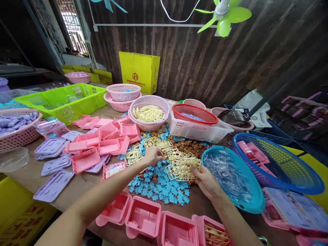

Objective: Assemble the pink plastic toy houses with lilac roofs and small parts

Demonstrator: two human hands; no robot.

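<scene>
My right hand [205,180] grips the edge of a cream plastic parts frame [188,168], thumb on top, at the right end of a loose pile of such frames. My left hand [153,156] is closed in a pinch over the middle of the pile; what lies between its fingertips is too small to make out. Below both hands spreads a heap of small blue plastic pieces [164,186]. Behind the frames lie small brown pieces [191,148]. Along the near edge stands a row of pink plastic boxes [143,216]; the rightmost one holds cream pieces.
Pink trays [86,160] and purple panels [53,184] lie at left. A lavender basket [166,102] of cream sticks stands behind the pile. At right are a teal basin [257,201] of clear parts and a blue basket [314,182]. A green crate [77,111] stands back left.
</scene>
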